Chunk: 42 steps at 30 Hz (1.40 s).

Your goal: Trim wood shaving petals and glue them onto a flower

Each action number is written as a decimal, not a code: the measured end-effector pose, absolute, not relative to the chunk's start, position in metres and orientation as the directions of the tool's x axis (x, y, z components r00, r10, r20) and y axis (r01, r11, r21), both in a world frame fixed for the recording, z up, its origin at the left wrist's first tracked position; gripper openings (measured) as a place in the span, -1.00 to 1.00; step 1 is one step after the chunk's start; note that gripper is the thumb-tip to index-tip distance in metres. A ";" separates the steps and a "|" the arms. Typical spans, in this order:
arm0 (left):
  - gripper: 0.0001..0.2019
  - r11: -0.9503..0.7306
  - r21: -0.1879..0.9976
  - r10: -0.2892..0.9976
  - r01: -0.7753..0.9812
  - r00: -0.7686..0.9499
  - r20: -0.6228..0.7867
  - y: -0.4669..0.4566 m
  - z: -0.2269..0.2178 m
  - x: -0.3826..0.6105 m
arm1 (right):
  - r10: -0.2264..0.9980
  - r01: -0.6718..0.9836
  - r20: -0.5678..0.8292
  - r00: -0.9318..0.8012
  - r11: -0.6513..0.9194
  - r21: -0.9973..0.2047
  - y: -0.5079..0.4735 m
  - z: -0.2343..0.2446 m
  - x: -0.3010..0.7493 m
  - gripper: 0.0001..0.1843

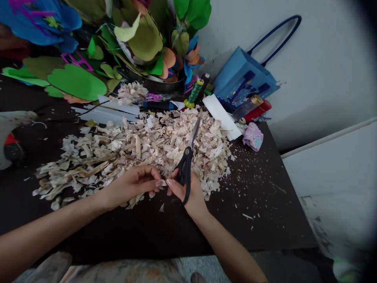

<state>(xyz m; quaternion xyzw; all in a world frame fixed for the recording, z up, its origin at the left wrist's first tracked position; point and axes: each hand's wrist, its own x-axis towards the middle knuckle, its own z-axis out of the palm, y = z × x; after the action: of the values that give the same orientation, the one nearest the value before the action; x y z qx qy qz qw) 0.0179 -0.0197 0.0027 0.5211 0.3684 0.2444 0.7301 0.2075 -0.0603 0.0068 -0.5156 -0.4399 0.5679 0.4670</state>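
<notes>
My left hand [132,184] pinches a small pale papery flake [163,182] between thumb and fingertip, over the near edge of the pile. My right hand [194,196] has a pair of scissors [188,151] with black handles hooked in it, blades pointing away from me over the pile. The thumb and fingertips of that hand meet the flake's right side. Just beyond both hands spreads a wide pile of dry whitish-brown flakes [159,135], some resembling garlic skins. A single loose flake [161,207] lies on the dark table below my hands.
Behind the pile stand colourful artificial flowers [144,37], a green thread spool [194,92] and a blue bag [244,76] against the wall. A white strip [221,116] and a crumpled purple cloth [253,136] lie right. A white glue gun-like tool [11,135] sits left.
</notes>
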 end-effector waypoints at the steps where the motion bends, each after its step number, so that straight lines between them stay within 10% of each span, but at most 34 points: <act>1: -0.71 0.330 0.944 0.740 0.032 0.612 -0.279 -0.020 0.003 0.018 | 0.982 -0.081 -0.184 -0.047 -0.187 -0.979 -0.060 0.006 0.207 -0.63; 15: -0.71 0.465 0.885 0.732 -0.013 0.568 -0.376 -0.024 -0.001 0.022 | 0.990 -0.068 -0.132 -0.040 -0.134 -0.989 -0.065 0.003 0.203 -0.78; 27: -0.75 0.410 0.887 0.838 -0.211 0.471 -0.275 0.001 0.011 0.000 | 0.870 0.053 -0.251 -0.424 -0.253 -0.966 -0.077 0.004 0.222 -0.29; 42: -0.76 0.312 0.921 0.907 -0.235 0.361 -0.216 0.015 0.014 -0.014 | 0.810 0.143 -0.375 -0.450 -0.349 -0.926 -0.080 0.002 0.221 -0.34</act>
<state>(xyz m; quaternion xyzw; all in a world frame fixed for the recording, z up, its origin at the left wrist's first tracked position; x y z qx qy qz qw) -0.0143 0.0155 0.0140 0.4251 0.3954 0.4039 0.7069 0.2212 -0.0805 0.0024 -0.4630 -0.5147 0.6784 0.2459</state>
